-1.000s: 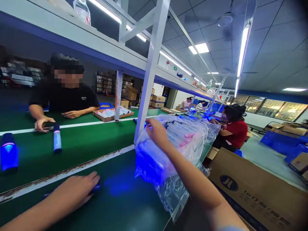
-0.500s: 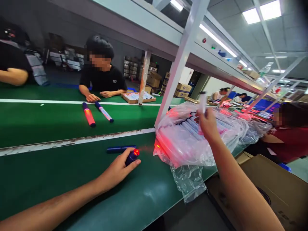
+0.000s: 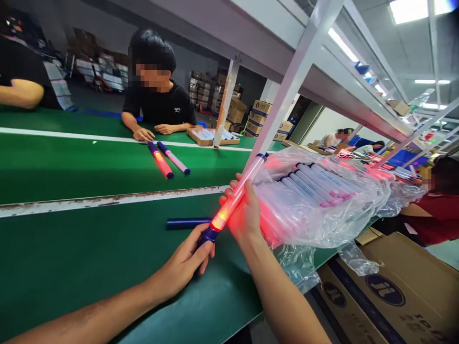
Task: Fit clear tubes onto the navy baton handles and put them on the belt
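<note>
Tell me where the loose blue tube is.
In the head view, the dark blue tube lies left of centre on the green table, between the worn white strip and the left grip, with the plastic bag of sticks to its right.

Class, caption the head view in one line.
Left hand and right hand hold a red-glowing light stick beside bagged tubes.

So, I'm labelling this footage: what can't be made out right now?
All in the head view:
Lit stick: lower end hidden by the grip of the left hand.
Blue tube: right end hidden behind hand and stick.
Bagged sticks: print too small.
Cardboard box: cut off by the right edge.
</note>
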Demonstrator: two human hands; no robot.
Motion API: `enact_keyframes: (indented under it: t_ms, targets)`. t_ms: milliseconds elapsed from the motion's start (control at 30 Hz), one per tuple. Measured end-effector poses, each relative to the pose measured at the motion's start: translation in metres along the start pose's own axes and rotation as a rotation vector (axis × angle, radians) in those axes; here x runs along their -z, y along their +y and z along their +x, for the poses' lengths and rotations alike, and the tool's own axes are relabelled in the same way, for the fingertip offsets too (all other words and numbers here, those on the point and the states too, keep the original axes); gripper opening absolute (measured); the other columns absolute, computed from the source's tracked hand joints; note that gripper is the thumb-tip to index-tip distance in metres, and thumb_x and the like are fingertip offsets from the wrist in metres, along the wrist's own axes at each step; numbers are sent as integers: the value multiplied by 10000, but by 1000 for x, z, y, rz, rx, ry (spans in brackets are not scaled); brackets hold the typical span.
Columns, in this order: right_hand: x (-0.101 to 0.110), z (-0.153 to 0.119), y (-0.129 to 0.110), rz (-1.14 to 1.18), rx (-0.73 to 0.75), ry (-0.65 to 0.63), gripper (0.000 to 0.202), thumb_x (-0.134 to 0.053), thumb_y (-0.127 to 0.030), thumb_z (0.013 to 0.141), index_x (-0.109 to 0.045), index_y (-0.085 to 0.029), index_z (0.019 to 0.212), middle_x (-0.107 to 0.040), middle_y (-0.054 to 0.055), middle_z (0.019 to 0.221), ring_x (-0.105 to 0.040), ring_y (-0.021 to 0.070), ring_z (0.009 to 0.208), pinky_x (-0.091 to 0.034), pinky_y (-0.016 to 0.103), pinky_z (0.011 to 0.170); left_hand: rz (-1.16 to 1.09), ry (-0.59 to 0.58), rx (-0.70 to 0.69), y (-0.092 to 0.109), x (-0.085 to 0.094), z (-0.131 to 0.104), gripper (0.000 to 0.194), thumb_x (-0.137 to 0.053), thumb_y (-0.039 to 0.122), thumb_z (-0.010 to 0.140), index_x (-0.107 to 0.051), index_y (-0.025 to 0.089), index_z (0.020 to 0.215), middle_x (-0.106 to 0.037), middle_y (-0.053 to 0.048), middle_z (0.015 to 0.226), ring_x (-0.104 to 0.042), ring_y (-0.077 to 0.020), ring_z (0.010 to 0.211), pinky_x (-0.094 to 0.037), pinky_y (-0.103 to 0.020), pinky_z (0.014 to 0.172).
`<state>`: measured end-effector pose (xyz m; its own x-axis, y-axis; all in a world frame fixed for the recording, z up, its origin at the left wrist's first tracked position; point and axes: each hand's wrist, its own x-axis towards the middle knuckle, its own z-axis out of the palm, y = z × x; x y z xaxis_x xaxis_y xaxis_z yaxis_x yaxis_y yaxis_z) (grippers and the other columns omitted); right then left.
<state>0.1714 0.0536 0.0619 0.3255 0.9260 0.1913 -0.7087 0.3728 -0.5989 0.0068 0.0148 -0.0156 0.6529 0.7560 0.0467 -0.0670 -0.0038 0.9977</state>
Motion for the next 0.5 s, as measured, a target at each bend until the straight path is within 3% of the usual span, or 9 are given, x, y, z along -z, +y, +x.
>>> enact_keyframes:
  t_ms: [133, 300, 500]
  targets:
    - [1, -4, -5, 33, -42, -32, 278, -651, -450, 925, -603, -225, 1081, -492, -40, 847, -462, 68, 612, -456, 199, 576, 22, -41, 26, 6, 0, 3, 389, -436, 562, 1036, -445, 236, 1249, -571, 20, 907, -456, -93, 610, -392, -271, 632]
    - [-5, -11, -9, -44, 33, -63, 244, -587, -473, 948, -572, -257, 1060, -389, -60, 770, -322, 69, 524, -351, 180, 479, 73, -54, 39, 6, -1, 6, 366, -437, 560, 1036, -531, 207, 1027, -531, 33, 819, -458, -89, 595, -385, -258, 605]
    - [-11, -17, -10, -140, 92, -113, 276, -608, -527, 944, -533, -278, 1037, -330, -85, 705, -247, 62, 470, -283, 168, 429, 35, -89, 24, 5, -1, 7, 403, -423, 566, 1034, -487, 195, 890, -508, 31, 777, -458, -85, 563, -364, -249, 557]
